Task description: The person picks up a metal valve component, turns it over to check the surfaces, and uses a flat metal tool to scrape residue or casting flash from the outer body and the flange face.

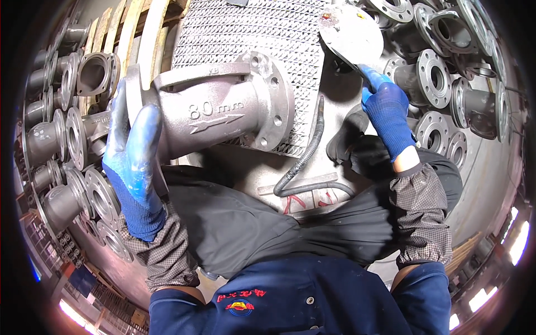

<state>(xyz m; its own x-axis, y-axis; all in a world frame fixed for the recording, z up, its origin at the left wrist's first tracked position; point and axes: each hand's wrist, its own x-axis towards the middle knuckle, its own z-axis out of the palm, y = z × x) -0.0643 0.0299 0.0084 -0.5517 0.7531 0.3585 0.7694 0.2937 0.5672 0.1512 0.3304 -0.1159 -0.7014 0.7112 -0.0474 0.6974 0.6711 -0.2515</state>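
A grey cast-metal valve body (206, 109) with raised lettering and an arrow lies across the left middle, a drilled round flange (273, 103) at its right end. My left hand (134, 151), in a blue coated glove, holds the flange at its left end, thumb on the near face and fingers behind. My right hand (388, 106), gloved the same way, is at the lower rim of a round pale disc (352, 36) with rusty spots. Its fingers are bent and appear to grip that rim; the fingertips are partly hidden.
Under the valve body is a ridged metal mesh platform (195, 39). A dark flexible hose (307, 148) curves over the floor near my legs. Flanged castings crowd the left (47, 142) and right (432, 78) sides. Wooden pallet slats (131, 33) stand at the far left.
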